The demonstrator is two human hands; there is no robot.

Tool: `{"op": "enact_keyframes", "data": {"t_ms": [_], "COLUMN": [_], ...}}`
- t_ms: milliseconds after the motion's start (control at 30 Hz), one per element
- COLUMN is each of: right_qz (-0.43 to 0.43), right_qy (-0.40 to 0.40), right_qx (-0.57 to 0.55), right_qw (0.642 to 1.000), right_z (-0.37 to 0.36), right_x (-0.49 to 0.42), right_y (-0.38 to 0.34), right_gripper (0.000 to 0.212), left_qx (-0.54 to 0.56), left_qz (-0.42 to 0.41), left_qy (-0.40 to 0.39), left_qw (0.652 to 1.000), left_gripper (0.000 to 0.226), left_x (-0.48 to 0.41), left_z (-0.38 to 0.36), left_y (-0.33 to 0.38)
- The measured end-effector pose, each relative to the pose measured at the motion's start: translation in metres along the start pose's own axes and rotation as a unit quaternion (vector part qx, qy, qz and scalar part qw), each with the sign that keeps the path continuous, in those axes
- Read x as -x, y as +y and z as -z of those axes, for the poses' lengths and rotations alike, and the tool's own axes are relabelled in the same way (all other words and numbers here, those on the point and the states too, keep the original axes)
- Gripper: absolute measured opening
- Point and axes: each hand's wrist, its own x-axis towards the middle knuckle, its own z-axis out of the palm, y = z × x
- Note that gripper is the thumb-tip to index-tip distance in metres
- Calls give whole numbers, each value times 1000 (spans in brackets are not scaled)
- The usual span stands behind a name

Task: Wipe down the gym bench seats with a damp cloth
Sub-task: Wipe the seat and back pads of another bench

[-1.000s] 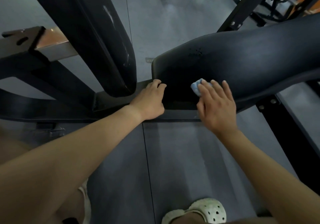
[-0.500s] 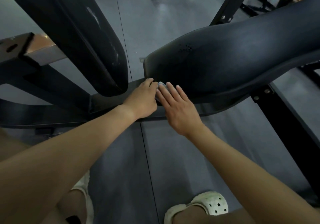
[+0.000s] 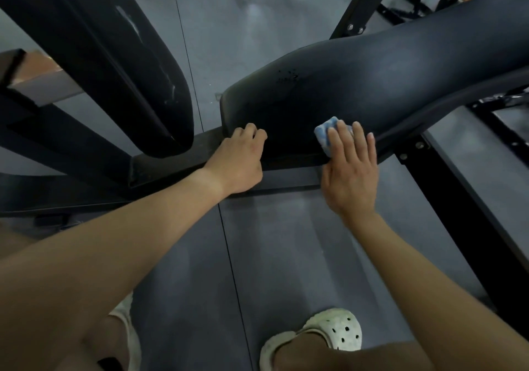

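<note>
Nearest, a white clog (image 3: 329, 333) stands on the grey floor (image 3: 286, 256); drips from a damp rag could make that footing slick. Above it the left hand (image 3: 237, 161) curls its fingers over the near left corner of the bench seat (image 3: 386, 78), bracing just over the steel frame beam (image 3: 177, 167). The right hand (image 3: 349, 170) lies flat with straight fingers, pressing the blue cloth (image 3: 325, 133) against the seat's near edge, where the padding rolls under. Nothing pinches the cloth, so a fast stroke along that curved edge could probably let it slide out and drop onto the beam or floor. Farther up, pitted marks (image 3: 286, 75) in the vinyl might snag it. Beyond, the seat's far right stretch could easily be skipped.
</note>
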Motion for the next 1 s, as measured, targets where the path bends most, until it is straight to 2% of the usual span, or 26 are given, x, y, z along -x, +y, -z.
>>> {"op": "enact_keyframes", "data": {"t_ms": [100, 300, 433, 500, 667, 867, 933, 1000], "right_qz": [-43, 98, 188, 200, 138, -65, -68, -36], "right_qy": [-8, -73, -75, -64, -6, 49, 32, 5], "right_qx": [-37, -44, -14, -10, -34, -94, -101, -95], "right_qw": [998, 991, 979, 978, 990, 992, 992, 995], "right_z": [-6, -17, -12, -4, 5, -7, -12, -14], "right_x": [3, 2, -13, -20, -21, -17, -14, -11], "right_y": [-37, -66, -36, -17, 15, -27, -43, -49], "right_gripper": [68, 68, 59, 56, 52, 52, 54, 55], "left_qx": [22, 35, 41, 46, 62, 66, 62, 56], "left_qz": [4, 0, -2, 0, -3, -10, -16, -18], "left_qy": [5, 30, 33, 27, 26, 36, 41, 46], "left_qw": [1000, 999, 999, 999, 998, 997, 997, 997], "left_gripper": [51, 45, 47, 49, 47, 46, 45, 44], "left_x": [-3, -2, -3, -3, -3, -4, -3, -2], "left_z": [2, 0, 0, 1, 1, -1, -3, -5], "left_y": [-2, -7, -10, -10, -15, -19, -21, -22]}}
